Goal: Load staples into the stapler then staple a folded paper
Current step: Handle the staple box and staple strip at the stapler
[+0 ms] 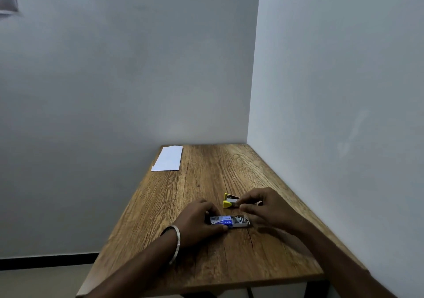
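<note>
Pinching the small blue cardboard staple box (pixel 226 222) near-centre, left hand (pixel 197 220) steadies it; right hand (pixel 263 208) fingers the yellow metal stapler (pixel 230 201) just beyond. Staple strips look brittle; lift by sides.

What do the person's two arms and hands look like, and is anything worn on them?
Both forearms are bare; no sleeves are visible. The left hand has a thin, silver-coloured metal bangle around its wrist. The right hand shows no ring, watch or glove on the parts in view. No markings are visible on either arm.
</note>
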{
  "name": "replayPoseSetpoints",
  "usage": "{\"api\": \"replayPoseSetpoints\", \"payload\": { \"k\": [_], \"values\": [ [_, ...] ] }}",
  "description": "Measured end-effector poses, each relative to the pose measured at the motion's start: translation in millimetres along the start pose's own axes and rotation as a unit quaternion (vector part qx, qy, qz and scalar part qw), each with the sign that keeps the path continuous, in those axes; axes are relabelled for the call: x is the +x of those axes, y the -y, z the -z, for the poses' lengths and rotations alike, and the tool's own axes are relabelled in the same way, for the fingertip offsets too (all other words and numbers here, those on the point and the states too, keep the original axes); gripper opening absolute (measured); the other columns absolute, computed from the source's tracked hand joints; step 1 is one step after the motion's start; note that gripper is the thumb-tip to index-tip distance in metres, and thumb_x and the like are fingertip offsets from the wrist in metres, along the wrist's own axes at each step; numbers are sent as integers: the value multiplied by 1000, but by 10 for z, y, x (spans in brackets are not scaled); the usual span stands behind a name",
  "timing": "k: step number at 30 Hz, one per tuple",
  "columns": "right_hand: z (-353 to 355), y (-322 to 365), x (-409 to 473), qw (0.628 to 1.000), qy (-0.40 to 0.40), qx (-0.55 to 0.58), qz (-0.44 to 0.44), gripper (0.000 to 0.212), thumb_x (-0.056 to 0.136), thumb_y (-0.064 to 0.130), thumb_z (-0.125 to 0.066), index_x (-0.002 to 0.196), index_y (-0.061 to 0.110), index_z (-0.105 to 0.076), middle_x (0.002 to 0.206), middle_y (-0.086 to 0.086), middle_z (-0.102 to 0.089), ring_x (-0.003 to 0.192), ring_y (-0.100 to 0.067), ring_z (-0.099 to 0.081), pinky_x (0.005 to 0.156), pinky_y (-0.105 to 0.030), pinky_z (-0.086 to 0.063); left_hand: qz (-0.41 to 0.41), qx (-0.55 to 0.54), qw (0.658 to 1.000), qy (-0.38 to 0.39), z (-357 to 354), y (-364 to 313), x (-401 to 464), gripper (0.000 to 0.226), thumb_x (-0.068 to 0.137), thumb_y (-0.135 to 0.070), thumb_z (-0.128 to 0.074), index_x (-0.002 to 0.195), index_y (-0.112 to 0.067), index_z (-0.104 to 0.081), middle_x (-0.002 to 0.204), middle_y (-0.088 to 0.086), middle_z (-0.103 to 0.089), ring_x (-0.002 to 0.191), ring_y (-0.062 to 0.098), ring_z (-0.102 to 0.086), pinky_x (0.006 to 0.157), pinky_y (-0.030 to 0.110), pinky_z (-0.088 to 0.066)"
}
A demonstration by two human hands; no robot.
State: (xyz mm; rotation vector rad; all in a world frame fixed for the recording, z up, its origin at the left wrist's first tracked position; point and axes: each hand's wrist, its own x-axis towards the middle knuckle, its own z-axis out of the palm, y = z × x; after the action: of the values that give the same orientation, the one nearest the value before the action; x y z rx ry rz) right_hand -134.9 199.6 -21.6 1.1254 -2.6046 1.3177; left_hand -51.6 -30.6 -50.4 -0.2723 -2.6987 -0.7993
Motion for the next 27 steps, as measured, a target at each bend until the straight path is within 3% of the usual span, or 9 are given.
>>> {"api": "replayPoseSetpoints", "payload": {
  "k": [10,14,27],
  "values": [
    [73,-199,-163,997,60,-11,-49,25,75,35,-84,95,49,-77,100,23,-73,100,-2,-64,79,-20,-50,-1,-6,1000,-5,-5,12,1,36,73,-51,-75,98,-26,-67,102,-12,-59,89,3,-55,78,24,-53],
    [61,-177,-154,997,68,10,-34,21,78,36,-82,98,42,-79,101,18,-75,101,-5,-66,84,-30,-56,2,-12,1000,-6,-3,6,-7,34,72,-51,-75,96,-27,-67,101,-12,-58,88,4,-55,78,24,-53],
    [-81,-104,-84,998,66,17,19,17,79,28,-82,93,38,-80,99,19,-73,97,0,-67,78,-18,-53,1,-7,1000,-10,2,-3,-7,36,71,-50,-77,96,-25,-69,99,-11,-60,84,2,-55,73,20,-52]
  ]
}}
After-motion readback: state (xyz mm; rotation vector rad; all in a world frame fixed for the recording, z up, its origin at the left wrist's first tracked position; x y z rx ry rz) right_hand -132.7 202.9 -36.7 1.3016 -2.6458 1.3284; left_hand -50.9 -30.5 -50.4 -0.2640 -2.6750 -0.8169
